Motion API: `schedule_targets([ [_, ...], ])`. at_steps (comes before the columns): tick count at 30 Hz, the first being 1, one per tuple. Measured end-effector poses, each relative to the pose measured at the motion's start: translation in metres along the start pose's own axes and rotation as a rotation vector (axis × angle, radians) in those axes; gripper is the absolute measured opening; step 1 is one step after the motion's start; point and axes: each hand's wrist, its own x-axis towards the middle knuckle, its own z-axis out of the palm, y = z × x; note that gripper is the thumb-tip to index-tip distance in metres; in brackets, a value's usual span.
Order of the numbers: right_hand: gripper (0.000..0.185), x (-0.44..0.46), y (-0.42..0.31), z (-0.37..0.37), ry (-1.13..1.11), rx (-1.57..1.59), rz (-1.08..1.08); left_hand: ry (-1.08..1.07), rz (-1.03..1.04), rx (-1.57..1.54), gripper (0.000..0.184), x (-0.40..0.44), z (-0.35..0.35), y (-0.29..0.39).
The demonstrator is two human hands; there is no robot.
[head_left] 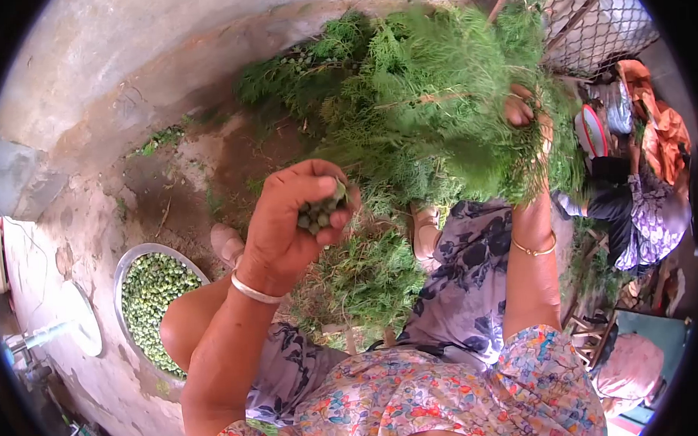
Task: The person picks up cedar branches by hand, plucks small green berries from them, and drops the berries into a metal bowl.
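Note:
My left hand (286,213) is closed around a cluster of small green thuja cones (314,215), held up in front of my left knee. A white bangle circles that wrist. On the right, my right hand (522,113) grips a leafy thuja branch (445,105), raised well away from my body. Its feathery sprays are partly smeared by motion and hide some of my fingers. A round metal basin (119,294) stands beside my left leg, holding many of the same green cones (158,304).
More cut branches (319,71) lie against the wall, and loose sprigs (378,271) cover the ground between my feet. At far right sits another person (652,212) near an orange cloth (665,134). A wire mesh (597,20) is at upper right. A white fan-like disc (81,318) stands at left.

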Motion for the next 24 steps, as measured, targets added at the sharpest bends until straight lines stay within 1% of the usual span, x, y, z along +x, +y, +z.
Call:
schedule_targets([
  [1, 0.021, 0.003, -0.008, -0.012, -0.193, -0.026, 0.119, -0.025, -0.005, -0.052, 0.013, 0.003, -0.005, 0.0],
  [2, 0.021, 0.005, -0.009, -0.019, -0.192, -0.025, 0.126, -0.02, -0.001, -0.057, 0.013, 0.004, -0.005, 0.0],
  [4, 0.025, 0.011, -0.01, -0.024, -0.483, 0.015, 0.229, -0.004, 0.003, -0.07, 0.011, 0.007, 0.001, -0.002],
  [5, 0.027, 0.018, -0.006, -0.025, -0.589, 0.055, 0.244, -0.003, 0.007, -0.073, 0.011, 0.007, 0.003, -0.003],
  [6, 0.027, 0.025, -0.005, -0.024, -0.59, 0.054, 0.248, 0.002, -0.003, -0.083, 0.012, 0.007, 0.005, -0.005],
  [8, 0.022, 0.036, 0.005, -0.01, -0.861, 0.09, 0.464, 0.011, -0.011, -0.099, 0.012, 0.007, 0.007, -0.009],
  [9, 0.024, 0.028, 0.011, -0.005, -0.803, 0.192, 0.468, 0.013, -0.021, -0.05, 0.014, 0.007, 0.008, -0.012],
  [11, 0.025, 0.026, 0.019, 0.004, -0.82, 0.175, 0.506, 0.022, -0.028, -0.011, 0.015, 0.008, 0.01, -0.018],
  [13, 0.026, 0.021, 0.022, 0.008, -0.813, 0.147, 0.52, 0.044, -0.089, 0.152, 0.013, 0.009, 0.015, -0.023],
  [14, 0.027, 0.019, 0.024, 0.01, -0.807, 0.135, 0.524, 0.047, -0.091, 0.144, 0.013, 0.01, 0.015, -0.026],
  [16, 0.028, 0.015, 0.026, 0.011, -0.788, 0.108, 0.537, -0.013, -0.166, 0.321, 0.011, 0.011, 0.014, -0.034],
  [18, 0.029, 0.011, 0.028, 0.012, -0.778, 0.083, 0.546, -0.034, -0.157, 0.33, 0.008, 0.012, 0.014, -0.042],
  [20, 0.03, 0.009, 0.028, 0.012, -0.767, 0.065, 0.558, -0.034, -0.224, 0.467, 0.005, 0.011, 0.016, -0.046],
  [21, 0.03, 0.008, 0.028, 0.013, -0.762, 0.056, 0.564, -0.033, -0.226, 0.463, 0.005, 0.011, 0.018, -0.049],
  [23, 0.032, 0.006, 0.028, 0.013, -0.75, 0.037, 0.573, -0.125, -0.276, 0.607, 0.006, 0.01, 0.022, -0.054],
  [24, 0.032, 0.005, 0.027, 0.014, -0.747, 0.03, 0.573, -0.125, -0.279, 0.605, 0.006, 0.01, 0.023, -0.058],
])
